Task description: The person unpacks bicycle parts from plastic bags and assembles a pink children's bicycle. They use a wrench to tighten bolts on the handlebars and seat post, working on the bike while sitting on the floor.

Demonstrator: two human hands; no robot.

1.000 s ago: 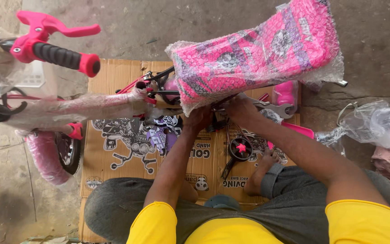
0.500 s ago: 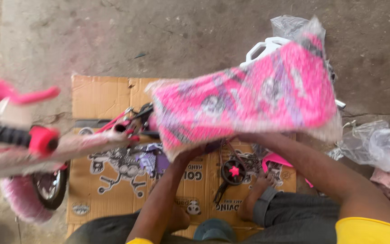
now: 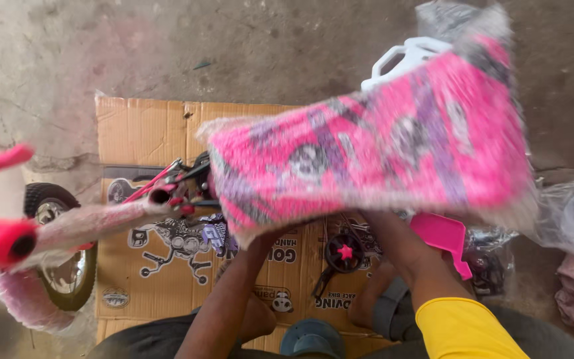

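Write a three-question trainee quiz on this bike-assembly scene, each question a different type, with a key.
1. True or false: the pink patterned bicycle seat is wrapped in clear plastic.
2. What lies flat on the concrete floor under the bicycle frame? A) blue tarp B) printed cardboard C) wooden pallet
3. Fill in: the front wheel has a ____ tyre.

Key: 1 true; 2 B; 3 black. Both forearms reach up beneath the seat, so the hands are hidden behind it.
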